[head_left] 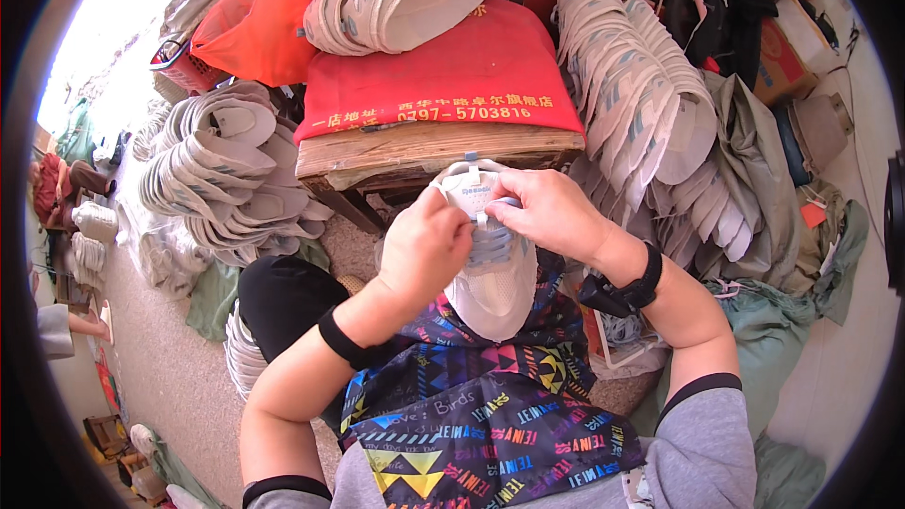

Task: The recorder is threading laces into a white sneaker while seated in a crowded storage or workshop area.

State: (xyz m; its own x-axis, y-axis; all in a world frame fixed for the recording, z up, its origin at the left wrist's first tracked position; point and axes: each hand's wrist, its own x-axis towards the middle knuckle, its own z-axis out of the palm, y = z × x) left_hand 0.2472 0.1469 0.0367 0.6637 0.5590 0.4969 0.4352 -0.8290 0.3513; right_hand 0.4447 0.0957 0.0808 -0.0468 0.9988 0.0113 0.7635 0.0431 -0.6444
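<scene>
A white and grey shoe upper (492,297) with light blue stripes lies over my lap, toe toward me, its tongue (471,190) pointing at the bench. My left hand (421,243) is closed in a pinch on the left side of the upper near the tongue. From the right, my right hand (554,210) pinches the opposite side by the lacing, thumb and forefinger together. Whether a lace end is between the fingers of either hand, I cannot make out. A dark patterned apron (490,424) covers my lap below the upper.
Just ahead is a wooden bench (424,155) covered by a red cloth (434,85), with stacked uppers (377,14) on top. More uppers are piled at the left (212,170) and right (641,85). Green sacks (754,339) lie at right. Another person's arm (85,323) shows far left.
</scene>
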